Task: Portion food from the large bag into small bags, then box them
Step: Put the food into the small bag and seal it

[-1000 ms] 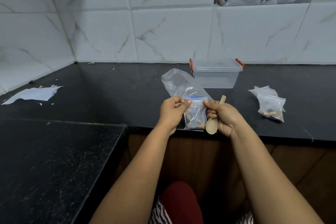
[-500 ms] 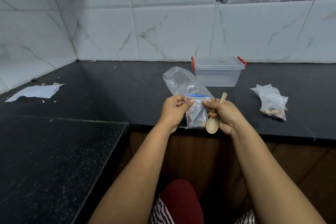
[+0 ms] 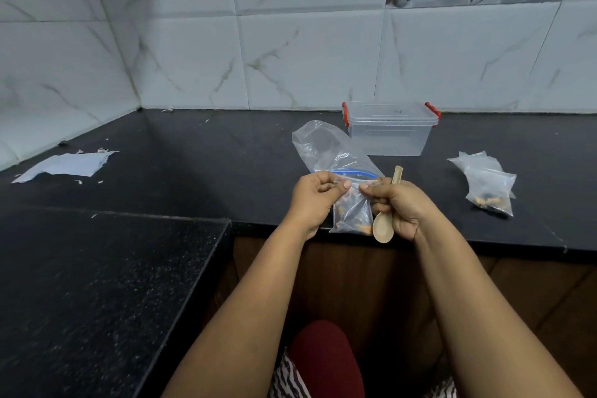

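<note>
A small clear bag (image 3: 352, 215) with some snack pieces hangs between my hands over the counter's front edge. My left hand (image 3: 311, 200) pinches its top left corner. My right hand (image 3: 399, 205) pinches the top right and also holds a wooden spoon (image 3: 384, 226), bowl down. Behind them lies the large clear bag (image 3: 319, 147) with a blue zip strip. A clear plastic box (image 3: 391, 136) with red latches and its lid on stands near the wall. Filled small bags (image 3: 489, 187) lie in a pile at the right.
The black counter (image 3: 193, 158) runs along a tiled wall. A torn white paper (image 3: 64, 165) and scraps lie at the far left. A lower black surface (image 3: 97, 284) fills the near left. My lap shows below the counter edge.
My thumbs have come closer together along the top of the small bag. The bag and spoon stay in the same place.
</note>
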